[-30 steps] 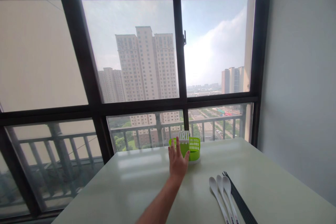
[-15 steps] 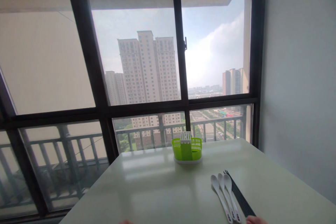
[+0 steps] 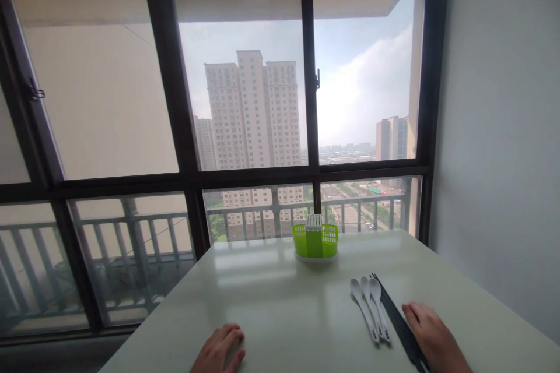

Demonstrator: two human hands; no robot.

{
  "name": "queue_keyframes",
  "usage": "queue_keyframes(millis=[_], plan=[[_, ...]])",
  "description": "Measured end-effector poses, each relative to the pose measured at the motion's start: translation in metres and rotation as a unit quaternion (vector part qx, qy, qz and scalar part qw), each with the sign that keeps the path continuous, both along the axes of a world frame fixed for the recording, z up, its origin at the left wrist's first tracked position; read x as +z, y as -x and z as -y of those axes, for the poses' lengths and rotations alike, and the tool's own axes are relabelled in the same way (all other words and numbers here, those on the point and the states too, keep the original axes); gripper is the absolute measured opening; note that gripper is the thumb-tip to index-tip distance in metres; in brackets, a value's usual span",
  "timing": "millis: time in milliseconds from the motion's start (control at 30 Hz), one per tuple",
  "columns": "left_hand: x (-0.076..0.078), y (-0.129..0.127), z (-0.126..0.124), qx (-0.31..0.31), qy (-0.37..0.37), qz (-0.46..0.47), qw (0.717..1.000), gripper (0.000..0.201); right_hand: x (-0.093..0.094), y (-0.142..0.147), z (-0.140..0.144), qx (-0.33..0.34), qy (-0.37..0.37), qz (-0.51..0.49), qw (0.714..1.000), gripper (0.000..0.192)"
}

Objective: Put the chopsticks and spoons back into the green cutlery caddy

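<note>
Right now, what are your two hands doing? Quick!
Left hand: open, resting flat on the table, holding nothing.
Right hand: open, holding nothing, beside the black chopsticks.

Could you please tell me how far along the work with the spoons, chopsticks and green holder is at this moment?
Done: the green holder stands upright at the table's far edge, apparently empty. In hand: nothing is gripped; the right hand rests beside the black chopsticks, and the left hand lies flat on the table. Left: the three white spoons and the chopsticks lie loose, outside the holder.
</note>
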State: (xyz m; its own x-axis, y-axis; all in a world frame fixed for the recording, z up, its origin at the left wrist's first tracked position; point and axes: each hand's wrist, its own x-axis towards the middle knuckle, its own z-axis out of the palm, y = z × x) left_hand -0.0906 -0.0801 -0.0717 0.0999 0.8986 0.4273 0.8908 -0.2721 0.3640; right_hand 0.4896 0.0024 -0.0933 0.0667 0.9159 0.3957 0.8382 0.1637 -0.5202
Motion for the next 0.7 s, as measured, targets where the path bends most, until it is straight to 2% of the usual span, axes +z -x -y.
queue_keyframes(millis=[133, 267, 400, 567, 700], plan=[[0.011, -0.009, 0.002, -0.009, 0.002, 0.007, 1.0, 0.02, 0.003, 0.012, -0.003, -0.009, 0.027, 0.003, 1.0, 0.036], [0.024, -0.034, -0.006, -0.019, 0.015, -0.011, 1.0, 0.019, 0.011, 0.014, -0.01, -0.046, 0.068, 0.032, 0.996, 0.021], [0.032, -0.076, -0.03, -0.035, 0.053, -0.023, 0.998, 0.018, 0.025, 0.013, -0.023, -0.064, 0.132, 0.08, 0.986, 0.016], [0.042, -0.136, -0.069, -0.073, 0.11, -0.057, 0.99, 0.017, 0.04, 0.017, -0.044, -0.069, 0.177, 0.119, 0.974, 0.019], [0.037, -0.164, -0.092, -0.08, 0.131, -0.091, 0.984, 0.027, 0.043, 0.021, -0.059, -0.07, 0.189, 0.138, 0.97, 0.015]])
